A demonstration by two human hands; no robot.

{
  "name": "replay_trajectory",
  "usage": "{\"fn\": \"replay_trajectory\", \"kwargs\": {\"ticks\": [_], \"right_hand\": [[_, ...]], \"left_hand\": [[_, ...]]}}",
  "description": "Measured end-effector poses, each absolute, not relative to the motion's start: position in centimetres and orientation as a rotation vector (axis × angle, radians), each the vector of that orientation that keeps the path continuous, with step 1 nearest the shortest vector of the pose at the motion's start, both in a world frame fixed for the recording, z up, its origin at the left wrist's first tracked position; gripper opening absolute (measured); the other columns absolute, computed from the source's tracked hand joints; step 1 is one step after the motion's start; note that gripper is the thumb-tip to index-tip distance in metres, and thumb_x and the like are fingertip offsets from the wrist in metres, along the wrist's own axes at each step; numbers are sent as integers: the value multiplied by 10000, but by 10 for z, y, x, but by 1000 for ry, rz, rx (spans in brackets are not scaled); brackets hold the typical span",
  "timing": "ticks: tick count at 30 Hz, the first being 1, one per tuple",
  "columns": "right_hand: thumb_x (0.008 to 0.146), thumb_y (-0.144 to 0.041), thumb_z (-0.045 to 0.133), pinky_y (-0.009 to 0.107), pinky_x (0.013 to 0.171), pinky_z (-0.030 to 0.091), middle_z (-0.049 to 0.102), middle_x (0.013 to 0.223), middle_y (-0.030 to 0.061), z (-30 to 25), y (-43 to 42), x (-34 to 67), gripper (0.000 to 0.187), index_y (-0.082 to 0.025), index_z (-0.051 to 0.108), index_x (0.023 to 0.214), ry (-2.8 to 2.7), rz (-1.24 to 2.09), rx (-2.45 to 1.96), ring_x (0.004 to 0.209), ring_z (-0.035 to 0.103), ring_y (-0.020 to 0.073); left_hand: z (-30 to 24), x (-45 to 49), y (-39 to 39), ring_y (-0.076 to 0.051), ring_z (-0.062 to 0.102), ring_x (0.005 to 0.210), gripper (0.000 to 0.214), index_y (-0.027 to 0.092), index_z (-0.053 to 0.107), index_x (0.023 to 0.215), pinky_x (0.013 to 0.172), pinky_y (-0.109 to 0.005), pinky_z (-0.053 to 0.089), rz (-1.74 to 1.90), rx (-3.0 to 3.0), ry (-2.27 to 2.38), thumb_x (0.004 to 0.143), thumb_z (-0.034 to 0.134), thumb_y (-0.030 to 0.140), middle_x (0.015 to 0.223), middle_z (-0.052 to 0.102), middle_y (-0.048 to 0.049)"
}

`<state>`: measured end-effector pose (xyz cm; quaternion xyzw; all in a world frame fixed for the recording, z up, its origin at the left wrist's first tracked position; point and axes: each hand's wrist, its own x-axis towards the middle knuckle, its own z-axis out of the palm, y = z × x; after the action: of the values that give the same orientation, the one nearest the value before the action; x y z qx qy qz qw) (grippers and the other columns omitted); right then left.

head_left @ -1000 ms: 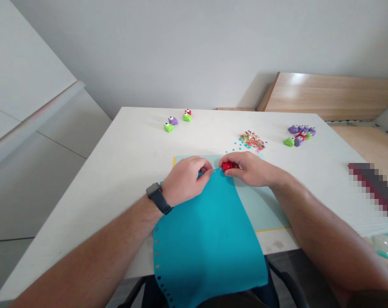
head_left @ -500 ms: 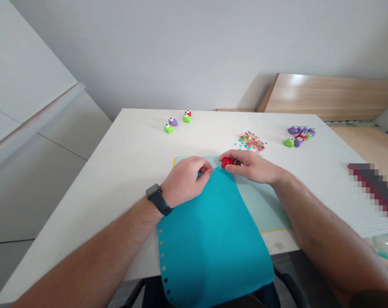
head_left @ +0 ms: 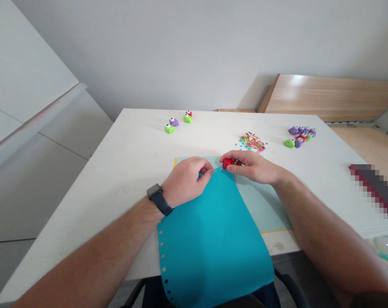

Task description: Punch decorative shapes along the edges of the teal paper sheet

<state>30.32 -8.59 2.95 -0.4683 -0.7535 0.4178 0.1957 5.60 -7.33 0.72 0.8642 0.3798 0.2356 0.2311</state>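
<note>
A teal paper sheet (head_left: 213, 231) lies over a pale mat (head_left: 264, 209) on the white table (head_left: 123, 167) and hangs over the near edge; punched holes run down its left side. My left hand (head_left: 187, 179), with a dark watch at the wrist, pinches the sheet's far edge. My right hand (head_left: 253, 167) grips a small red craft punch (head_left: 228, 163) at that same far edge, just right of my left fingers.
Three small punches, green and purple (head_left: 177, 122), sit at the far left of the table. A cluster of purple, green and red punches (head_left: 299, 136) lies far right. A heap of coloured paper bits (head_left: 252, 141) is beyond my right hand. A wooden board leans behind the table.
The teal sheet slid a little to the right and toward me. My right hand with the red punch shifted slightly away along the far edge. My left hand stayed put.
</note>
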Motion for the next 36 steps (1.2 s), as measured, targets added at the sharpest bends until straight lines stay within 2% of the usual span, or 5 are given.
{"fn": "replay_trajectory", "kwargs": {"ticks": [11, 24, 36], "right_hand": [[937, -385, 601, 294, 774, 450, 690, 1013, 64, 30, -88, 298, 354, -143, 649, 1191, -2067, 1172, -1297, 847, 571, 161], [941, -408, 600, 311, 828, 472, 686, 1056, 75, 28, -87, 298, 338, -143, 656, 1142, -1985, 1235, -1217, 948, 597, 185], [914, -439, 633, 314, 809, 476, 680, 1032, 76, 23, -86, 297, 375, -147, 666, 1148, -1928, 1212, -1246, 924, 593, 182]], "left_hand": [[7, 56, -73, -186, 636, 809, 177, 186, 686, 887, 751, -323, 474, 639, 2371, 1049, 949, 544, 270, 865, 697, -41], [8, 56, -74, -189, 642, 812, 183, 189, 693, 894, 756, -323, 475, 650, 2381, 1045, 952, 541, 273, 870, 704, -44], [9, 56, -74, -192, 644, 817, 183, 188, 691, 896, 763, -327, 479, 640, 2376, 1048, 951, 539, 274, 871, 704, -47]]}}
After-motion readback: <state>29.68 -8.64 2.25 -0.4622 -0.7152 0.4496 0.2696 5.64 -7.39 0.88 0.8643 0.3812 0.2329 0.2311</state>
